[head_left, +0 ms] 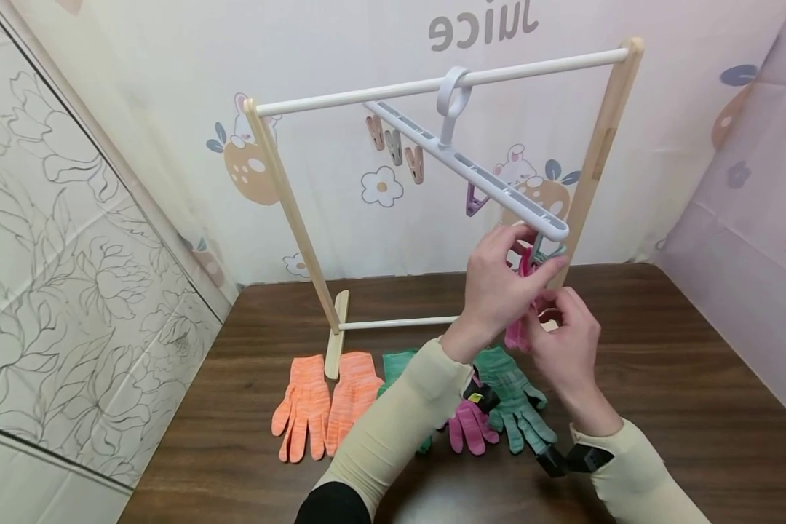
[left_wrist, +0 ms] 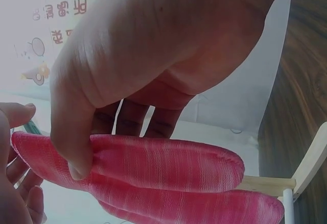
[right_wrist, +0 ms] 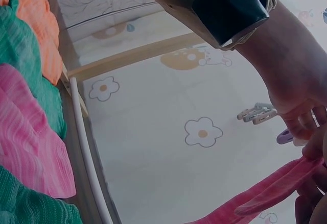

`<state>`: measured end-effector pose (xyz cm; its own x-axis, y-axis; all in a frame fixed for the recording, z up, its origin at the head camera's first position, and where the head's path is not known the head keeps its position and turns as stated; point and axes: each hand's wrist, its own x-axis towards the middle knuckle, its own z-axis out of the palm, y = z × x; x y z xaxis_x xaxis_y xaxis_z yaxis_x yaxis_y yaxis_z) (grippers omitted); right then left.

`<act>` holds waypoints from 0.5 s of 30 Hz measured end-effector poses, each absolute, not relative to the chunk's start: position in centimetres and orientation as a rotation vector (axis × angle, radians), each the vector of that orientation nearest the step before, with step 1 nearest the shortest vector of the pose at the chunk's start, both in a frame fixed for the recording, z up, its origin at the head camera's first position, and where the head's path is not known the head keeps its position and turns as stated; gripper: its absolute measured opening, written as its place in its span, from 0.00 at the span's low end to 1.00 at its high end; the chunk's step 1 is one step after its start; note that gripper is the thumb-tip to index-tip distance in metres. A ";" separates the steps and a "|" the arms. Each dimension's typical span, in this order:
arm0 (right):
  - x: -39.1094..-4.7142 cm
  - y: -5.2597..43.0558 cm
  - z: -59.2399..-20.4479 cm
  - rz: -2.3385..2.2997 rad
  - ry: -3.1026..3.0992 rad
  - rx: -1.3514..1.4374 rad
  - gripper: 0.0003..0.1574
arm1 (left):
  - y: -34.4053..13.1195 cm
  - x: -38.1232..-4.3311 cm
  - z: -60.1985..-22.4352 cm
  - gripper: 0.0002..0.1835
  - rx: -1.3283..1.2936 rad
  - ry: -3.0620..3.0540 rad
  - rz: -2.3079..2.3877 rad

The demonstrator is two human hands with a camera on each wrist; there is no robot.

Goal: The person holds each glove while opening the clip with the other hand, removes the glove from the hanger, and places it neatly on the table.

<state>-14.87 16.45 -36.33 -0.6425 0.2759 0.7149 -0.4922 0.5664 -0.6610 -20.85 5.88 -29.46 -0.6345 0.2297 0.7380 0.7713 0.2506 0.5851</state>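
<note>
A pink knitted glove point(head_left: 517, 336) hangs below the near end of a white hanger point(head_left: 478, 175). My left hand point(head_left: 494, 280) has its fingers around a greenish clothespin point(head_left: 550, 253) at that end, beside the glove's top. Lower down, my right hand point(head_left: 566, 346) pinches the glove between thumb and fingers. In the left wrist view the glove point(left_wrist: 168, 163) shows long knitted fingers, with the right thumb pressed on it. The right wrist view catches part of the glove point(right_wrist: 271, 188) at lower right. The clothespin's jaws are mostly hidden by my fingers.
The hanger hooks over the white bar point(head_left: 367, 94) of a wooden stand point(head_left: 295, 218). Several clothespins point(head_left: 394, 147) dangle from its far half; a purple clothespin point(head_left: 477, 199) hangs nearer. Orange gloves point(head_left: 308, 407), green gloves point(head_left: 514, 400) and another pink glove point(head_left: 471, 426) lie on the table point(head_left: 661, 407).
</note>
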 end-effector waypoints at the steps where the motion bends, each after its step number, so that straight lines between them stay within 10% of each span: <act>1: -14.9 16.5 -36.4 1.154 -1.958 0.176 0.06 | 5.9 -20.8 -29.5 0.22 -0.909 -2.014 -1.391; 15: -15.2 16.3 -36.9 1.153 -1.963 0.206 0.07 | 5.8 -21.1 -30.3 0.18 -0.933 -1.895 -1.417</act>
<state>-15.17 16.33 -36.90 -0.6426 0.2530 0.7232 -0.5086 0.5651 -0.6496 -21.08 5.81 -30.28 -0.5803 0.1852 0.7930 0.8130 0.1875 0.5512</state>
